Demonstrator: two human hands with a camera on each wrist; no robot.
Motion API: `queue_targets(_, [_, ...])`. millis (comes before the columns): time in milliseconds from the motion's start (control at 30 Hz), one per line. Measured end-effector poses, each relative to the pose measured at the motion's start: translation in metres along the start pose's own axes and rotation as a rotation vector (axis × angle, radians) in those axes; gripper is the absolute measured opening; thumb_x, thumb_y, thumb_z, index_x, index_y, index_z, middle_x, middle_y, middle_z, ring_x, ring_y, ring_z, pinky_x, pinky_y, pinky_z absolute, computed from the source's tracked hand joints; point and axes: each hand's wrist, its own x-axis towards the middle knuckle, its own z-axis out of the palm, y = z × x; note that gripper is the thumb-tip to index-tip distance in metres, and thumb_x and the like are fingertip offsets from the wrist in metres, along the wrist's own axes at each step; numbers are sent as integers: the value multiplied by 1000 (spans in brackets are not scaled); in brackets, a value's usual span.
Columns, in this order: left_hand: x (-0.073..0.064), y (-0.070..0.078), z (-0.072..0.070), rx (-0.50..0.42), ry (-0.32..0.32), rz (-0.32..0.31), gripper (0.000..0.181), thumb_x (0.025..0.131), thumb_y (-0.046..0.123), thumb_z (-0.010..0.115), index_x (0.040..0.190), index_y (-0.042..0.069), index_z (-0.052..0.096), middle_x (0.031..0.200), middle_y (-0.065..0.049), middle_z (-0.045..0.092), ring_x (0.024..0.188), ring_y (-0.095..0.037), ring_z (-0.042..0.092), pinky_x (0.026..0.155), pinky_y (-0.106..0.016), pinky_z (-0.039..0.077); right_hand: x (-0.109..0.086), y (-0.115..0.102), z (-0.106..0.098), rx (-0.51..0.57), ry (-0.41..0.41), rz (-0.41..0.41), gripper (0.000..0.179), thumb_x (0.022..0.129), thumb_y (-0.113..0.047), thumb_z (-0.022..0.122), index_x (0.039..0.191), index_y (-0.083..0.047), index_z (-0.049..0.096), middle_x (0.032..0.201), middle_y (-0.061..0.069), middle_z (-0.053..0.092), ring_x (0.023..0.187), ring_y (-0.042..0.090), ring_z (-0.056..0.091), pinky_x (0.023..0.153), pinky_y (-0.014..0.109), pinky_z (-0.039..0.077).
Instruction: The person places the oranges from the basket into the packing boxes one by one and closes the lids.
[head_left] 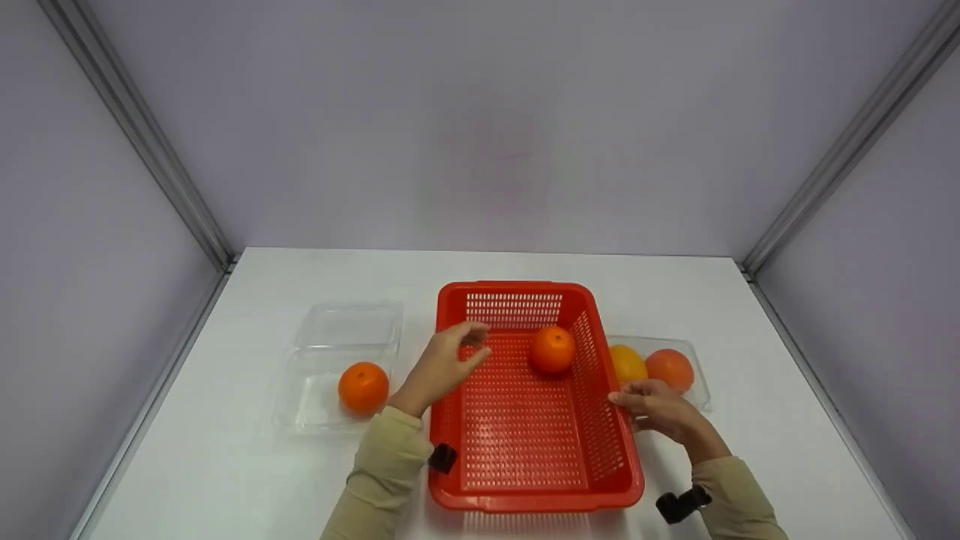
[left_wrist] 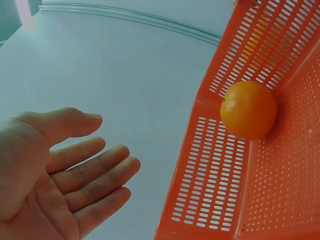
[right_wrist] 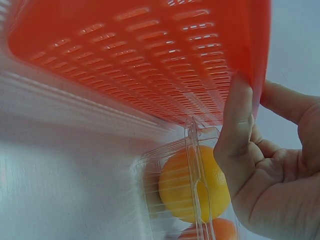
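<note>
A red plastic basket [head_left: 536, 501] with slotted walls stands mid-table, one orange [head_left: 553, 349] near its right wall. My right hand [head_left: 660, 409] pinches the basket's right rim; in the right wrist view the thumb and fingers lie on either side of the rim. Over the basket's left side hovers my left hand [head_left: 442, 367], its fingers loosely bent and nothing in them. The left wrist view shows the left palm [left_wrist: 45, 200] apart from the basket wall.
To the left, a clear plastic clamshell box [head_left: 311, 401] lies with its lid folded back, holding an orange [head_left: 364, 388]. Right of the basket, another clear box [head_left: 702, 382] holds a yellow-orange fruit [head_left: 626, 364] and a reddish-orange fruit [head_left: 670, 370]. Grey walls [head_left: 480, 135] enclose the white table [head_left: 195, 435].
</note>
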Motion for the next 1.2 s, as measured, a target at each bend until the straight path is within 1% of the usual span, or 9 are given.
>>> queue_targets(200, [1, 0, 4, 7, 9, 16, 32, 95, 13, 59, 124, 0, 58, 114, -16, 66, 108, -29, 63, 97, -42, 53, 1, 1, 0, -7, -5, 0, 18, 95, -28, 60, 84, -15, 56, 77, -8, 60, 70, 7, 62, 65, 25, 57])
queue_targets(367, [3, -1, 8, 8, 9, 13, 31, 94, 12, 60, 123, 0, 58, 115, -17, 66, 108, -29, 63, 97, -42, 53, 1, 1, 0, -4, -10, -5, 18, 95, -28, 60, 84, -15, 56, 77, -8, 60, 70, 7, 63, 65, 25, 58])
queue_targets(667, [8, -1, 19, 24, -27, 5, 29, 95, 12, 60, 122, 2, 59, 116, -15, 66, 109, -28, 64, 98, -43, 53, 1, 3, 0, 15, -6, -16, 15, 96, -25, 59, 86, -14, 58, 77, -9, 63, 73, 6, 64, 66, 26, 58])
queue_targets(833, [11, -2, 25, 43, -40, 15, 28, 94, 13, 60, 121, 2, 60, 114, -15, 67, 106, -27, 65, 97, -42, 53, 2, 4, 0, 25, -6, -17, 14, 95, -25, 59, 86, -15, 58, 77, -10, 63, 73, 5, 64, 66, 26, 58])
queue_targets(900, [11, -2, 27, 41, -42, 21, 28, 94, 12, 60, 120, 1, 61, 114, -16, 67, 105, -27, 65, 96, -42, 54, 2, 4, 0, 25, -4, -15, 14, 95, -25, 59, 86, -15, 58, 77, -10, 63, 73, 5, 63, 66, 26, 58])
queue_targets(1200, [13, -3, 31, 25, -58, 10, 28, 94, 11, 60, 120, 1, 60, 115, -15, 67, 107, -28, 65, 97, -38, 54, 2, 4, 0, 21, -1, -9, 14, 95, -26, 59, 88, -14, 58, 79, -9, 63, 74, 6, 64, 67, 26, 58])
